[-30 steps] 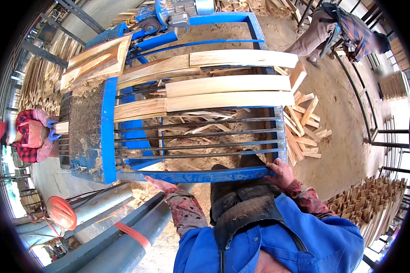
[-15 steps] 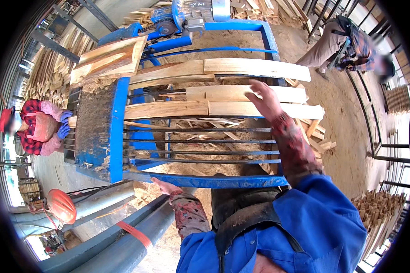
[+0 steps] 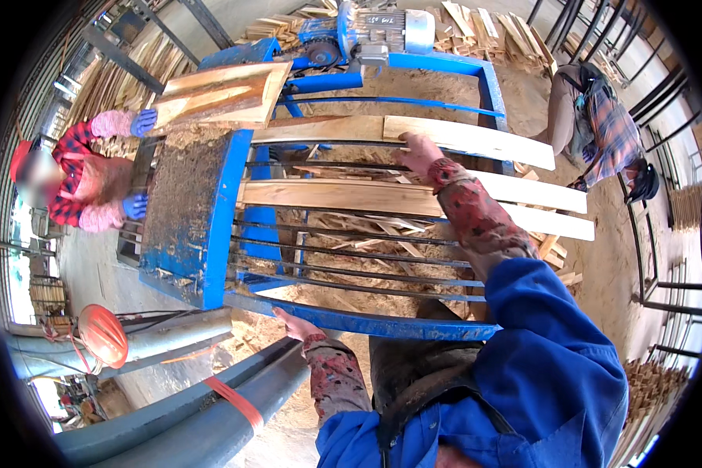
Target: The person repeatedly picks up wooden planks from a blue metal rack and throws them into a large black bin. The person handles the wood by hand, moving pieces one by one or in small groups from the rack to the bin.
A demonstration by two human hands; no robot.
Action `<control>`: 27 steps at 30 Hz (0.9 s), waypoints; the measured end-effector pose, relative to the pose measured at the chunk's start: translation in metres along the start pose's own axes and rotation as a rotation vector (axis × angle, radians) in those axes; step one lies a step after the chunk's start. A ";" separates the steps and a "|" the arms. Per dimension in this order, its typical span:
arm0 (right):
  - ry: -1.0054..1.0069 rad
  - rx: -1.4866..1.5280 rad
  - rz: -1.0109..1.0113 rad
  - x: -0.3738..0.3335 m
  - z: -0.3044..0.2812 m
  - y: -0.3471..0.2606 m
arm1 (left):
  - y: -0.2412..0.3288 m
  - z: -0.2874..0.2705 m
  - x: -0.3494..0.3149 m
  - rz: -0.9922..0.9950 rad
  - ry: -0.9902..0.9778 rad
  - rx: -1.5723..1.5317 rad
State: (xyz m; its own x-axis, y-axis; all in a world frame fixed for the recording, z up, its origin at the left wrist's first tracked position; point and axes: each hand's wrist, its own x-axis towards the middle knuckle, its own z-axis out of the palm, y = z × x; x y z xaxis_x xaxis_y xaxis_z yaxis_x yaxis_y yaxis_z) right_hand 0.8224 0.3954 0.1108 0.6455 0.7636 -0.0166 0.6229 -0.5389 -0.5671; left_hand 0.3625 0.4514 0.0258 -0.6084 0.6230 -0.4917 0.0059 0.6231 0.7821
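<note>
My right hand [image 3: 423,154] reaches across the blue machine's outfeed bars, fingers apart, at the near edge of the far board [image 3: 476,140]. Whether the fingertips touch that board I cannot tell. Behind it, end to end, lies another pale board [image 3: 320,129]. Nearer to me a long board [image 3: 335,196] comes out of the machine and runs partly behind my right forearm. Beyond that forearm, two boards [image 3: 532,192] stick out past the bars' right end. My left hand [image 3: 292,322] is at the blue front rail [image 3: 366,321], holding nothing, its fingers stretched out.
The blue machine housing [image 3: 187,210], covered in sawdust, carries wide boards [image 3: 222,93] on top. A motor [image 3: 390,33] stands at the back. One co-worker [image 3: 82,175] is at the infeed on the left; another [image 3: 604,125] bends at the right. Grey beams [image 3: 210,413] lie front left.
The boards have slid right, some past the bars' end. My right hand has moved left and farther in. The left co-worker has put a gloved hand to the wide boards; the right one reaches lower.
</note>
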 end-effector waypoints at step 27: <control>-0.061 0.428 -0.059 -0.333 -0.011 -0.035 | -0.016 0.005 0.030 -0.002 -0.027 0.016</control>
State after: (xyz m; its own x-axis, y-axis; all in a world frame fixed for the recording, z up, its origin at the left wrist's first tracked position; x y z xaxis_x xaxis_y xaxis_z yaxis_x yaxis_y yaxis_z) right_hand 0.5907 0.1563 0.1451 0.5792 0.8150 -0.0155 0.4102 -0.3079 -0.8585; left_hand 0.3484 0.4627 -0.0033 -0.5868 0.6340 -0.5037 0.0179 0.6320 0.7747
